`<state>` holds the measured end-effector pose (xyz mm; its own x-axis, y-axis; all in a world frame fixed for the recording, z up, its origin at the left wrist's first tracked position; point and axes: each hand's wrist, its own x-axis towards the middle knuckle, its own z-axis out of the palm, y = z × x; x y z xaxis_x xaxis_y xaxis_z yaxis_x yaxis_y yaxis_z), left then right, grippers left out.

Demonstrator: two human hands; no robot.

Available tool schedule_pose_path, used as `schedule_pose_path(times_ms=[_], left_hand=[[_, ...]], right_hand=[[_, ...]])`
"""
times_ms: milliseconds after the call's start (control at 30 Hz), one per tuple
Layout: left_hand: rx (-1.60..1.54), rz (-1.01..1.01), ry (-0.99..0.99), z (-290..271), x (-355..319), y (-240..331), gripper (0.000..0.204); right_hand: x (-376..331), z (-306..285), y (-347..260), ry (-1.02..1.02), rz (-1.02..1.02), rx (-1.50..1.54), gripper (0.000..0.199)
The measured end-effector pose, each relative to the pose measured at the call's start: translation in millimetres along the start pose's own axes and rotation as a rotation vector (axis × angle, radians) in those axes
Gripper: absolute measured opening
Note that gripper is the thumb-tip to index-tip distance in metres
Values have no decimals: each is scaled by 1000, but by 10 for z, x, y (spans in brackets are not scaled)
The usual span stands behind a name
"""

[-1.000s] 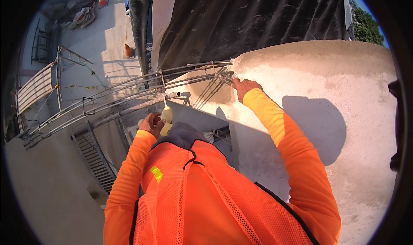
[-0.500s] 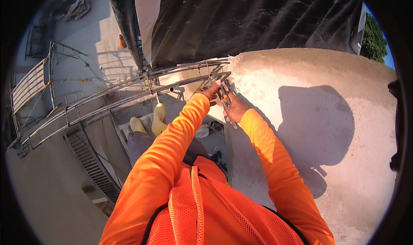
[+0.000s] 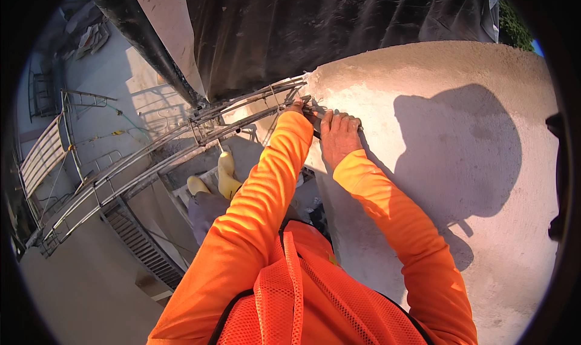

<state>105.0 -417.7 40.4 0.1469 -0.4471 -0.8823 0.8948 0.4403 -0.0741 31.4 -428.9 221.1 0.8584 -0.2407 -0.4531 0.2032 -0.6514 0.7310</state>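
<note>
Steel rebar (image 3: pixel 254 112); both hands (image 3: pixel 338 136) on.

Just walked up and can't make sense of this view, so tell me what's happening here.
A person in orange sleeves and a mesh vest is working at height, at the edge of a rough concrete wall top. Both hands meet where a steel rebar frame reaches the concrete. The right hand lies flat on the bars; the left hand is mostly hidden behind its sleeve. Yellow boots show below, and a black tarp hangs above.
</note>
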Motion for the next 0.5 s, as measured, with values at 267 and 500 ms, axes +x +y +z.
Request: schedule_pose_path(times_ms=[267,500], left_hand=[[-176,46,-361,-565,-166,-379,59],[-201,77,-362,-349,51,-242,55]], right_hand=[[353,203,396,-767,-88,1233,25],[-9,-4,156,-32,-55,590,41]])
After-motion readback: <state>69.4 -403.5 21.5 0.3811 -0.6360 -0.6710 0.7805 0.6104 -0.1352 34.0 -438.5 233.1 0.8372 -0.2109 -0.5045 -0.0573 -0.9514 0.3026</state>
